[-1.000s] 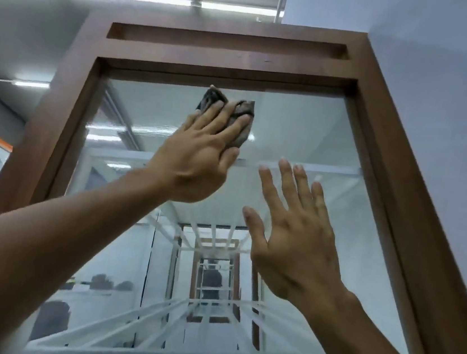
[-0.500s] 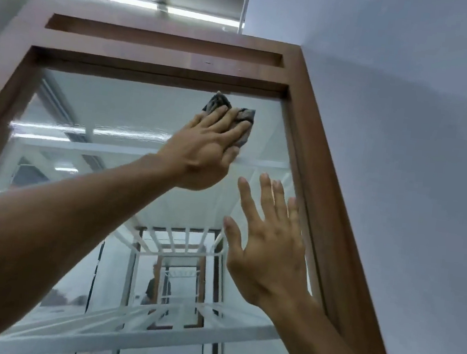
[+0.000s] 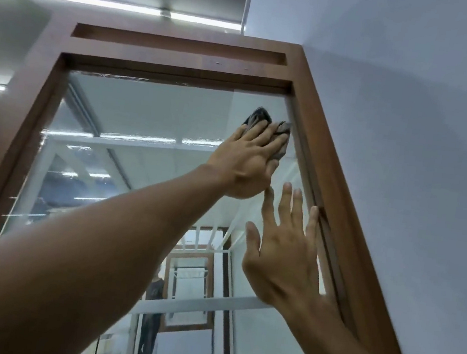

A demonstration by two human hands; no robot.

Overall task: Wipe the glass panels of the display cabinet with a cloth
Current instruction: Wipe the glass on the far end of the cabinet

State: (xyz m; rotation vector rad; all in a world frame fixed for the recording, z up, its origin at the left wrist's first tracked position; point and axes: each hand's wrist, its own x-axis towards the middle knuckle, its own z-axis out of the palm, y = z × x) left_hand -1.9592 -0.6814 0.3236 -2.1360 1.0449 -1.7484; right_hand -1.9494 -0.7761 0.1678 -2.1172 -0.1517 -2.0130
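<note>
The brown wooden cabinet (image 3: 333, 148) stands against a pale wall (image 3: 412, 146), seen from below, and its tall glass (image 3: 146, 113) mirrors ceiling lights and white shelf bars. The left hand (image 3: 246, 160) reaches up to the top right corner of the pane, its fingers (image 3: 264, 135) laid straight and close together over a dark crumpled cloth (image 3: 258, 118) - pressing it flat to the glass just beside the frame. Below it the right hand (image 3: 283, 265) lies against the pane, fingers spread and holding nothing - the little finger touches the frame's inner edge.
</note>
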